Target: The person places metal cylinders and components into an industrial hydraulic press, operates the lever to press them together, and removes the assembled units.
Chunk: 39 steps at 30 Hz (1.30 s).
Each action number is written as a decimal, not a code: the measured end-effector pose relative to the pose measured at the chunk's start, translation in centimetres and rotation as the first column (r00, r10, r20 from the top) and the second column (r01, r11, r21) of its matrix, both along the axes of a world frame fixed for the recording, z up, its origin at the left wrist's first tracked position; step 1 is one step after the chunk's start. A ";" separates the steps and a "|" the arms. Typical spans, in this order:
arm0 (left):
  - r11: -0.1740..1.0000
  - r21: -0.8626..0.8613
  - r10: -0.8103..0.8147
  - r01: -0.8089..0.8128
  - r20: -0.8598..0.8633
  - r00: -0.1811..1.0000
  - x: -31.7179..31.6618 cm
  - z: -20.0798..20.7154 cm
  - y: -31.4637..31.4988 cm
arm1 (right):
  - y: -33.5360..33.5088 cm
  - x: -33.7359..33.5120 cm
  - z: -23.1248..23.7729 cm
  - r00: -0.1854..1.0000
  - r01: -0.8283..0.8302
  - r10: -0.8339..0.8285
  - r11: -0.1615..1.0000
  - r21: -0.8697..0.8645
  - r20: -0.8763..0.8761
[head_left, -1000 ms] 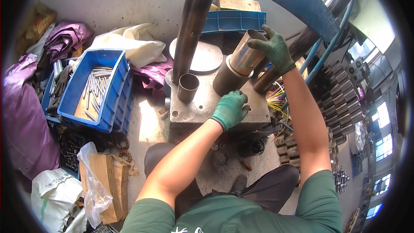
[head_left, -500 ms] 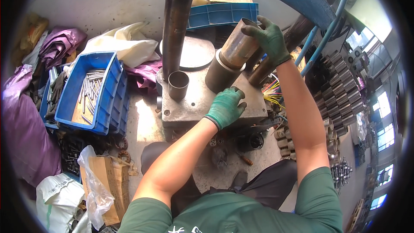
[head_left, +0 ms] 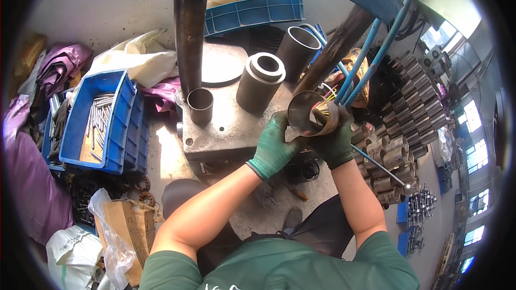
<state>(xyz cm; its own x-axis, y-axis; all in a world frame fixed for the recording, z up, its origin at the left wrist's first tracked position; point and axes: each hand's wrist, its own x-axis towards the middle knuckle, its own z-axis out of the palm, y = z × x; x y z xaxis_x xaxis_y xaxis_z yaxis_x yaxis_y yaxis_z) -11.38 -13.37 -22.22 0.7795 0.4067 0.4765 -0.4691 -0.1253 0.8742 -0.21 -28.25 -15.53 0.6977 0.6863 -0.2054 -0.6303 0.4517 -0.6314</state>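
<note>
Both my hands wear green gloves and hold a short metal tube (head_left: 307,108) above the right front of a steel press table. Its open end faces up and toward me. My left hand (head_left: 274,147) grips the tube's left side, and my right hand (head_left: 336,142) wraps its right side. Some fingers are hidden behind the tube. Beyond my hands stands a thick dark cylinder with a pale stepped ring (head_left: 267,66) on top. A wider open tube (head_left: 299,45) stands behind it to the right. At the table's left edge is a smaller open tube (head_left: 200,106).
A dark steel column (head_left: 191,32) rises at the table's left rear. Blue hoses (head_left: 384,53) hang at the right, above stacked metal tubes (head_left: 395,153). On the left, a blue crate (head_left: 70,139) holds metal pins. Another blue crate (head_left: 255,16) sits at the back.
My right hand has lifted the tube off the ringed cylinder and brought it nearer and lower. My left hand has come onto it. The view has shifted somewhat to the right.
</note>
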 end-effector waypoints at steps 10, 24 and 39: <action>0.975 -0.120 -0.191 0.185 -0.041 0.981 -4.3 -0.6 -3.9 | -3.7 -5.5 -3.8 0.944 0.113 -0.064 0.984 -0.136 0.323; 0.934 -0.304 -0.212 0.188 -0.047 0.976 -5.5 -1.0 -5.3 | -6.7 -4.3 -6.8 0.979 0.092 -0.070 0.990 0.110 -0.192; 0.333 -0.938 -0.528 0.096 -0.101 0.843 -4.5 -2.0 -2.1 | -7.5 -7.4 -4.3 0.887 0.050 -0.045 0.999 0.000 0.459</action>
